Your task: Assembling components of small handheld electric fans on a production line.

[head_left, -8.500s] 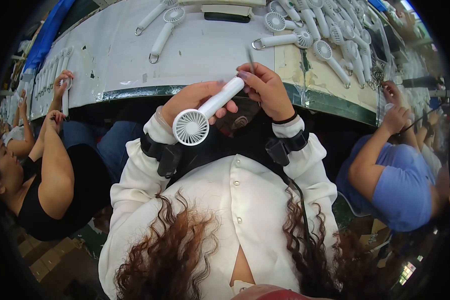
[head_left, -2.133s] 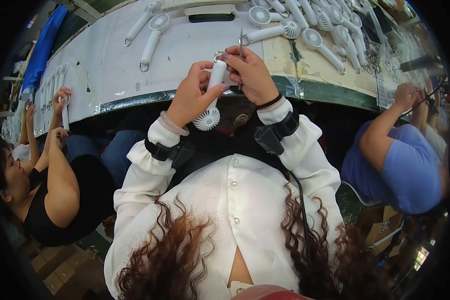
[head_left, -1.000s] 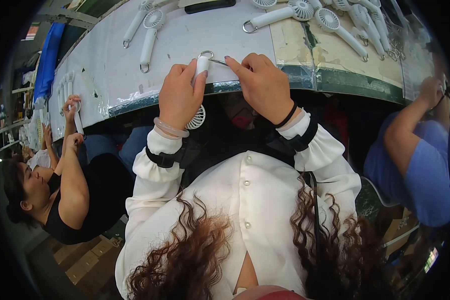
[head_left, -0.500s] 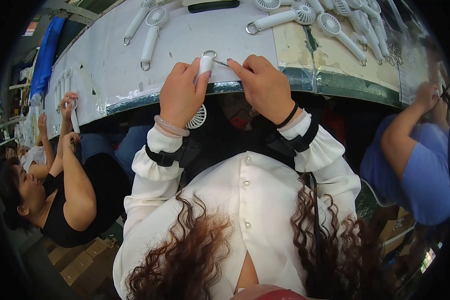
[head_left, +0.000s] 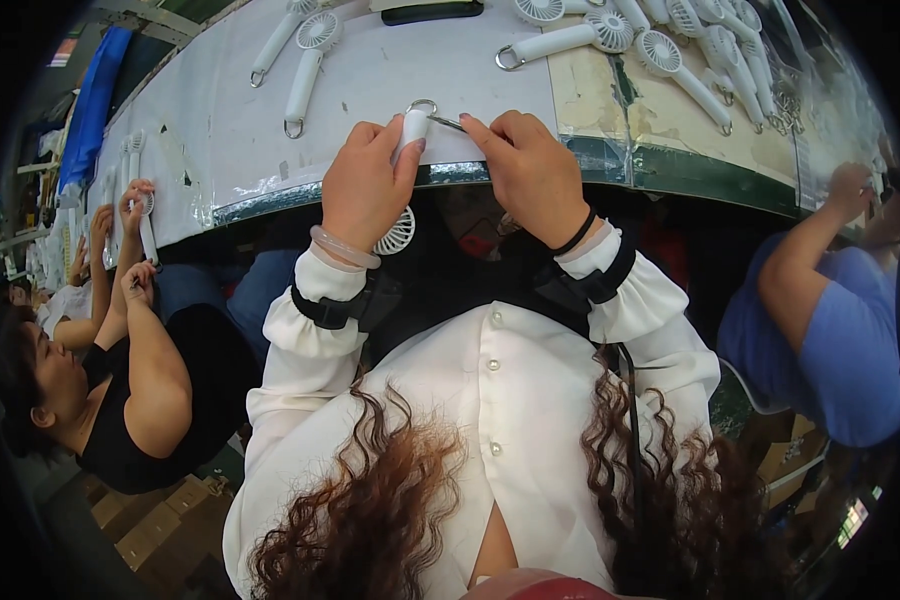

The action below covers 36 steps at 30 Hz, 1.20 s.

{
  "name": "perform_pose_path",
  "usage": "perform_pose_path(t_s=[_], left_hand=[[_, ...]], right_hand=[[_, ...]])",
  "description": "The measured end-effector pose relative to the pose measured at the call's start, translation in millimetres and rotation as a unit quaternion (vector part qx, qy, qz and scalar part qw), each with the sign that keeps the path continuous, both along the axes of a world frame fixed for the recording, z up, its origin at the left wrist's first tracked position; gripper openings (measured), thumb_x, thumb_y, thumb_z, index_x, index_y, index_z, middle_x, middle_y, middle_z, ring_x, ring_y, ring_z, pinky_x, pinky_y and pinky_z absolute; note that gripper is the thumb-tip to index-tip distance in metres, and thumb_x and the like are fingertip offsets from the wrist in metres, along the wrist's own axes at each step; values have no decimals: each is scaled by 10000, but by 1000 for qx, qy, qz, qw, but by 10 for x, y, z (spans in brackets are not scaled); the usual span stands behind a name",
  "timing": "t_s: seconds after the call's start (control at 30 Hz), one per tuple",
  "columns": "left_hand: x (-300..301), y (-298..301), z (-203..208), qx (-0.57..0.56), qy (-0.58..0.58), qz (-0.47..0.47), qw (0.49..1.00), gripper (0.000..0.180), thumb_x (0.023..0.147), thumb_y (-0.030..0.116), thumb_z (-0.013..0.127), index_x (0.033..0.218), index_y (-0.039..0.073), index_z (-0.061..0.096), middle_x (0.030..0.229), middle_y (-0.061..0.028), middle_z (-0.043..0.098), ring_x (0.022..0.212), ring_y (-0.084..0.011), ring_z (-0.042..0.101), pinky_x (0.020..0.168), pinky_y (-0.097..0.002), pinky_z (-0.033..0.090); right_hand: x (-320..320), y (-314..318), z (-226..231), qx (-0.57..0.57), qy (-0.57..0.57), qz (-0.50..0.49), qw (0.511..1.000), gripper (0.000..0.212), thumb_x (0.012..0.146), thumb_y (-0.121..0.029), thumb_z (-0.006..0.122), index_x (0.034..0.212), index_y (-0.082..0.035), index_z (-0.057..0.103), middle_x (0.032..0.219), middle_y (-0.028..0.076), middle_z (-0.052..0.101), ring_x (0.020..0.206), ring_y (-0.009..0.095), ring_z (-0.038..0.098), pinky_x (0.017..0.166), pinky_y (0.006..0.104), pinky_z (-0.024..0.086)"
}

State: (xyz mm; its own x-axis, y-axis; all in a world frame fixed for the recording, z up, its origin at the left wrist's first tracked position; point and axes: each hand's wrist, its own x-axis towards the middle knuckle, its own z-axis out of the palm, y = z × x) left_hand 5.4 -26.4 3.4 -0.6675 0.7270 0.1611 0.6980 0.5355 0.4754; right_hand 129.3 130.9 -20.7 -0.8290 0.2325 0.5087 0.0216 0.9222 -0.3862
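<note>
My left hand (head_left: pixel 366 182) is closed round a white handheld fan (head_left: pixel 416 125). The fan's handle end points away from me over the table edge, and its round grille shows below my wrist. At the handle's tip stands a metal ring (head_left: pixel 423 104). Between the thumb and fingers of my right hand (head_left: pixel 533 172) is a thin metal tool (head_left: pixel 448 122), its exact kind too small to tell. The tool's point is at the handle end, just beside the ring; whether it touches cannot be made out.
Two white fans (head_left: pixel 310 75) lie at the far left of the white table (head_left: pixel 240 130). A pile of fans (head_left: pixel 710 50) covers the far right, near a dark tray-like object (head_left: pixel 432 12). People work on both sides, one in black (head_left: pixel 170 400), one in blue (head_left: pixel 840 330).
My hands, the fan and the tool have hardly moved. At the left, a further worker's hand has shifted by the row of fans.
</note>
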Motion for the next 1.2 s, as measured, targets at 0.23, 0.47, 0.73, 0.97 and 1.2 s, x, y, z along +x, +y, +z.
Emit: perform_pose_path(t_s=[0.23, 0.47, 0.73, 0.97, 1.2], left_hand=[[-7, -8, -26, 3, 7, -2, 1000, 299, 907, 267, 584, 1103, 47, 631, 869, -104, 585, 741, -285, 609, 614, -373, 489], [2, -7, -21, -1, 9, 1, 1000, 297, 906, 268, 586, 1104, 49, 628, 860, -103, 580, 739, -283, 605, 610, -372, 488], [-4, -2, -25, -2, 26, -6, 1000, 294, 911, 266, 581, 1110, 54, 623, 849, -100, 576, 734, -281, 601, 607, -376, 485], [-3, -2, -34, 3, 18, -3, 1000, 288, 914, 269, 574, 1105, 60, 626, 853, -98, 578, 723, -278, 600, 603, -378, 483], [-11, 2, -40, -1, 20, 1, 1000, 285, 914, 270, 569, 1108, 70, 629, 864, -96, 585, 716, -275, 601, 603, -375, 484]], right_hand=[[9, -10, 14, 7, -1, -2, 1000, 437, 758, -2, 641, 1166, -155, 642, 850, 42, 570, 761, 212, 582, 598, 306, 497], [0, 11, -10, 7, -7, 7, 1000, 435, 763, -5, 634, 1171, -157, 638, 852, 39, 560, 752, 213, 577, 589, 310, 495], [-2, -16, 12, 32, -33, 10, 999, 423, 774, -9, 614, 1170, -157, 631, 826, 26, 535, 752, 201, 580, 569, 305, 493], [22, -25, -18, 39, -19, -3, 999, 424, 787, -15, 608, 1187, -153, 621, 841, 31, 547, 758, 205, 585, 576, 305, 498], [11, -20, -27, 25, -11, 3, 1000, 420, 794, -20, 611, 1195, -143, 618, 863, 36, 565, 773, 209, 587, 593, 309, 503]])
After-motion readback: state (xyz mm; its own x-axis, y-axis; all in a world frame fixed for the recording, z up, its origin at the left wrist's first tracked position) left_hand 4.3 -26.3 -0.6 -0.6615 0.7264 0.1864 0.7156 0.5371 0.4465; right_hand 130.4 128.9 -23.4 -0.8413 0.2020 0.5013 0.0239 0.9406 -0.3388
